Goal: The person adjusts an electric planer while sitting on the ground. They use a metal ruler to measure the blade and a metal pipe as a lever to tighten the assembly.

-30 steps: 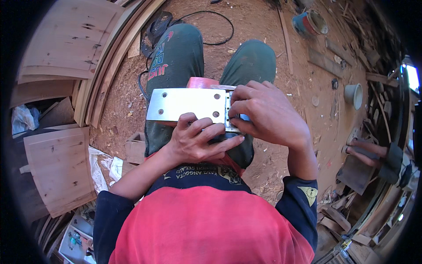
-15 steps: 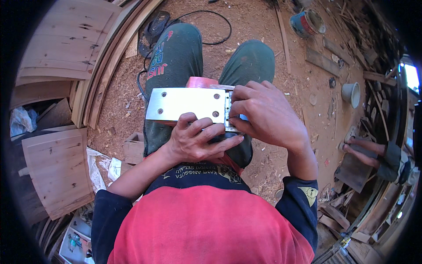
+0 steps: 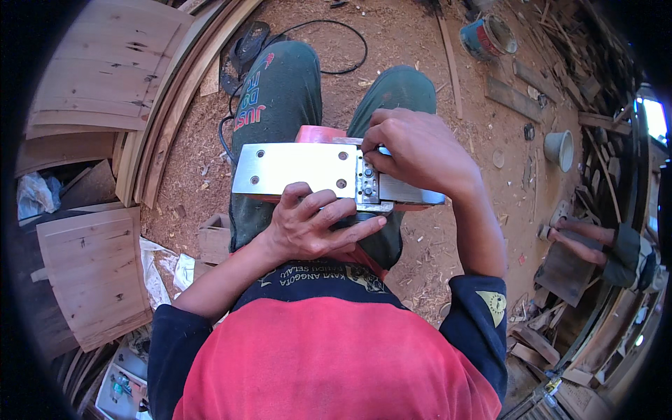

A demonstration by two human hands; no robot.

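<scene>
An electric planer (image 3: 297, 169) lies upside down across my thighs, its bright metal sole facing up and part of its red body showing at the far side. Across the sole, toward the right, runs the cutter block (image 3: 368, 183) with several bolts in it. My left hand (image 3: 313, 222) grips the planer's near edge, fingers bent over the side and the index finger stretched toward the cutter block. At the block's far end, my right hand (image 3: 413, 150) has its fingers and thumb pinched together; whatever they hold is hidden behind them.
Wood shavings cover the floor around my legs. A black cord (image 3: 364, 45) curls beyond my knees. Wooden panels (image 3: 94, 273) and boards stand at the left. Toward the right are a paint bucket (image 3: 479, 40), a pale bucket (image 3: 558, 150), scrap wood and another person's legs (image 3: 584, 241).
My right hand has shifted toward the far side of the planer, uncovering the cutter block's bolts and the sole to the right of it. My left hand keeps its hold.
</scene>
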